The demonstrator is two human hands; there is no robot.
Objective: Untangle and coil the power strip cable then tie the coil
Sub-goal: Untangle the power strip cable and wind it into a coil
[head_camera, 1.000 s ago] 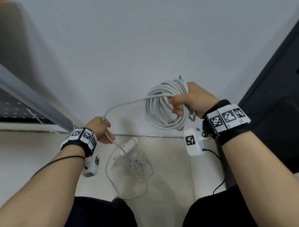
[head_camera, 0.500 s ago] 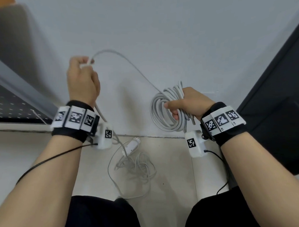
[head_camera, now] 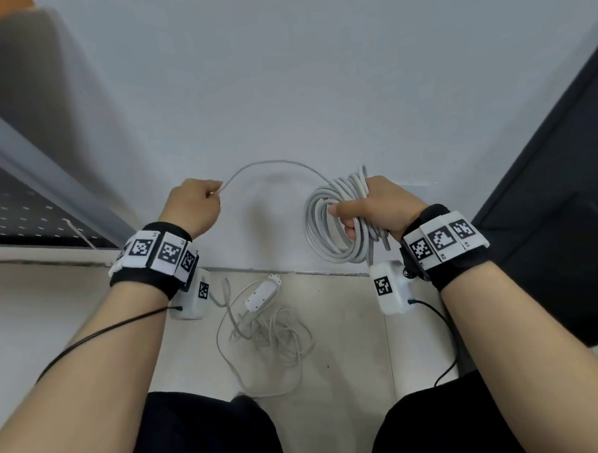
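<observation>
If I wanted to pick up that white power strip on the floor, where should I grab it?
Probably across the middle of the power strip, pinching its two long sides from above. It lies flat and is long and narrow, and tangled cable crowds its near end, so the middle is the clearest place to hold.

No readable brand names or words anywhere. The only markings are black-and-white square fiducial codes: three on the left wristband [head_camera: 161, 253], three on the right wristband [head_camera: 442, 239], and one each on the white box under the left wrist [head_camera: 194, 296] and the white box under the right wrist [head_camera: 389, 287]. There are tiny characters beside the right band's codes, possibly "R2", too small to confirm. The power strip [head_camera: 262, 293] on the floor shows no legible label.
</observation>
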